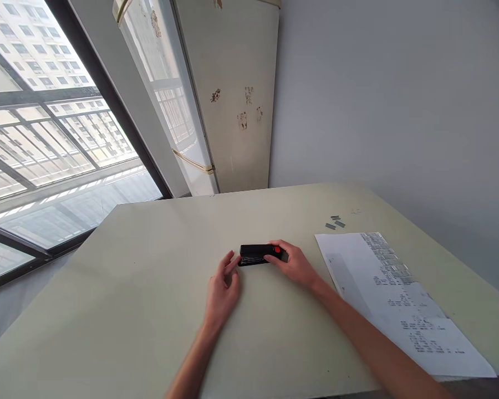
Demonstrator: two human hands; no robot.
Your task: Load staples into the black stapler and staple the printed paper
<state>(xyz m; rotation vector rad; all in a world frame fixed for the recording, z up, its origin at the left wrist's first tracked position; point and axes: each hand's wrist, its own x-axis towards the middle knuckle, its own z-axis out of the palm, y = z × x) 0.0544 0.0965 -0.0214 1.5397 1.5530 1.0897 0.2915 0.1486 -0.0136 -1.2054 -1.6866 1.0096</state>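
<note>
Right hand (294, 266): grasps the right end of a black stapler (253, 251), thumb against near side, fingers over the far side, close to a red patch (277, 249). Left hand (222, 293): relaxed, thumb apart, nothing seen in its grip; index fingertip at the stapler's left end, touching or just short of it, cannot tell which. Stapler: sits crosswise near the middle of the table (128, 305), between both hands, narrow gap showing low along its side. Judged light enough for one hand, stiff, hard-cased, not fragile; smooth top possibly slippery; likely hinged, so liable to swing apart. Best taken by the long sides near one end, base steadied against the table, fingertips kept out of the gap. Farther right: printed paper (349, 271), flat, partly covered by the right forearm (357, 327), gridded strip (386, 257) along its far right edge. Just beyond paper: small grey strips (340, 224), loosely scattered. Past the table: stained off-white fridge (237, 61), plain wall (382, 88) at right, window (45, 111) at left.
</note>
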